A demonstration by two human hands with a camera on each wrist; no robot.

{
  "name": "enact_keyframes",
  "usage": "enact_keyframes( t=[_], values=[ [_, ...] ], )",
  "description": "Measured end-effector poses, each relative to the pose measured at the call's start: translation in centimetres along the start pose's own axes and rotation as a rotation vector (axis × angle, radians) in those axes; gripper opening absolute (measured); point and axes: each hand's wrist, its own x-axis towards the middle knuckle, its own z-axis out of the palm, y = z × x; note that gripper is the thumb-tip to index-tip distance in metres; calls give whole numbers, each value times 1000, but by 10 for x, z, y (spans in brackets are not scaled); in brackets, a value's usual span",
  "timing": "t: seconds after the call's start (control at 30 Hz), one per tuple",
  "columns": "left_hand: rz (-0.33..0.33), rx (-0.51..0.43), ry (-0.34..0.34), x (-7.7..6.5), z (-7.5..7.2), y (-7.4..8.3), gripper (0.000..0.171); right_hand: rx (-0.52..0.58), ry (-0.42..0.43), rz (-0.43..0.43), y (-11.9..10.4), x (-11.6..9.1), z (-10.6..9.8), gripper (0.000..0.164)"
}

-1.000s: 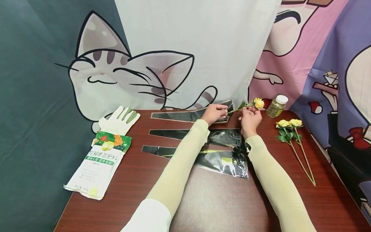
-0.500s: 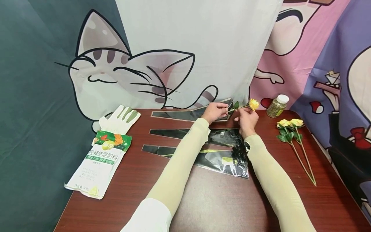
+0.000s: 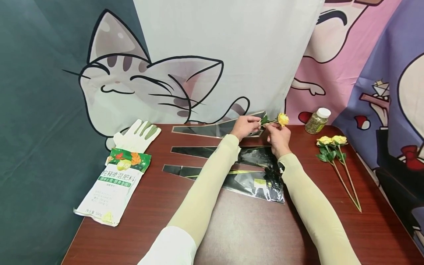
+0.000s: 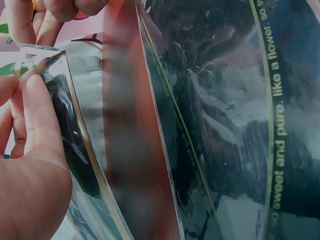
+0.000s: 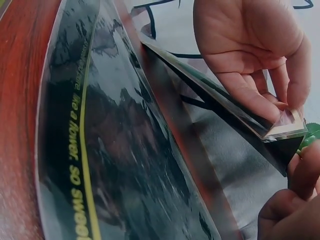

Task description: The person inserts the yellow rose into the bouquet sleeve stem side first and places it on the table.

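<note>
At the back of the table, my left hand (image 3: 246, 127) pinches the open mouth of a black, clear-fronted flower sleeve (image 3: 202, 130). In the left wrist view the sleeve's edge (image 4: 75, 105) runs down from the fingers of that hand (image 4: 35, 185). My right hand (image 3: 280, 140) grips the stem of a yellow rose (image 3: 283, 119) just below its bloom. The stem and leaves point left into the sleeve's mouth; the stem's far end is hidden. From the right wrist, the mouth (image 5: 285, 131) looks spread, with a green leaf (image 5: 312, 131) beside it.
Nearer me lie two more black sleeves, a middle one (image 3: 192, 151) and a front one (image 3: 245, 184). Two yellow roses (image 3: 331, 141) lie at right, near a lidded jar (image 3: 317, 121). A fertilizer bag (image 3: 114, 187) and a white glove (image 3: 135, 138) are at left.
My right hand has moved left with the rose, bringing its bloom and leaves closer to the sleeve's mouth. The left hand has stayed nearly in place.
</note>
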Motion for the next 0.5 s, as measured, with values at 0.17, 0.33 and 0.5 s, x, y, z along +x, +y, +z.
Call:
enact_keyframes(
  t=[0.17, 0.33, 0.5],
  values=[
    [-18, -9, -3, 0, -1, 0, 26, 10, -16, 22, 2, -1, 0, 18],
    [-19, -16, -8, -1, -1, 2, 28, -1, -51, 32, 5, -1, 2, 14],
    [-2, -7, 4, -2, -1, 4, 28, -14, -67, 36, 6, -1, 5, 13]
  ],
)
